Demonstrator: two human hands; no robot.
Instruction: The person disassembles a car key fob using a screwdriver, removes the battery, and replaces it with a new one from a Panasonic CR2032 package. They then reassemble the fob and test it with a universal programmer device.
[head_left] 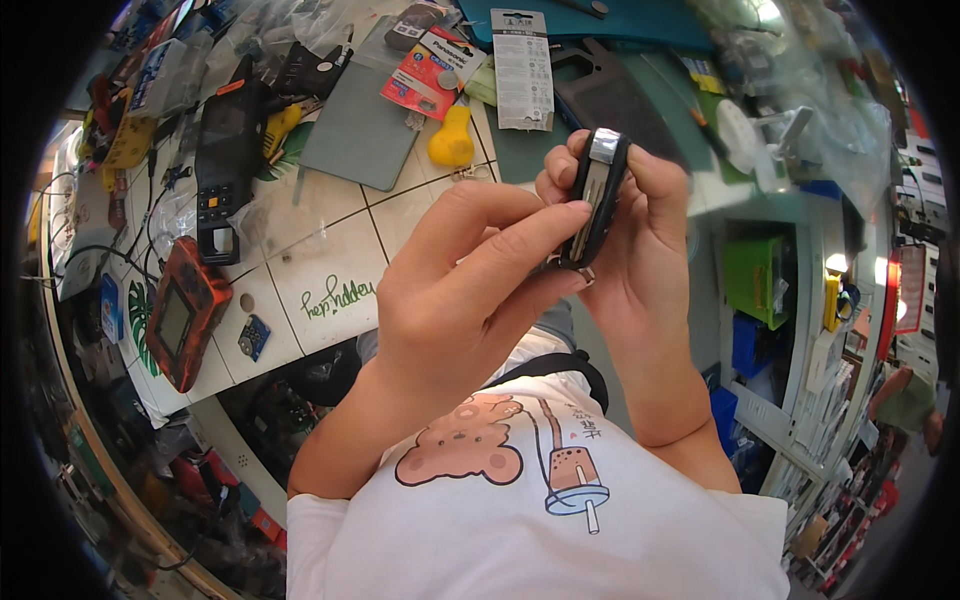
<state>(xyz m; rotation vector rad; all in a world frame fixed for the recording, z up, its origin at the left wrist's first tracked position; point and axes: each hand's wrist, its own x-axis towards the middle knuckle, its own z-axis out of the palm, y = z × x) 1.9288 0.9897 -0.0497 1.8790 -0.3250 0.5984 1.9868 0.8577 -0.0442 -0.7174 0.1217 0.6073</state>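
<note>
A black car key fob [604, 165] with a shiny silver end is held up edge-on over the front of the bench. My right hand [645, 250] grips it from behind and the right, with the thumb near its upper edge. From the left, my left hand [440, 275] presses an index fingertip on the fob's narrow side, its thumb by the lower end. Small metal shows at that lower end, partly covered by fingers. Beyond the hands lie a yellow bulb-shaped handle [452, 140] and a red blister card [432, 72] with a round coin battery.
A grey mat [362, 145] and a white printed card [522, 70] lie on the white-tiled bench [325, 260]. Leftward are a black handheld device [228, 150], an orange-black device [185, 315] and a small blue circuit board [254, 338]. A green bin [752, 275] stands at right.
</note>
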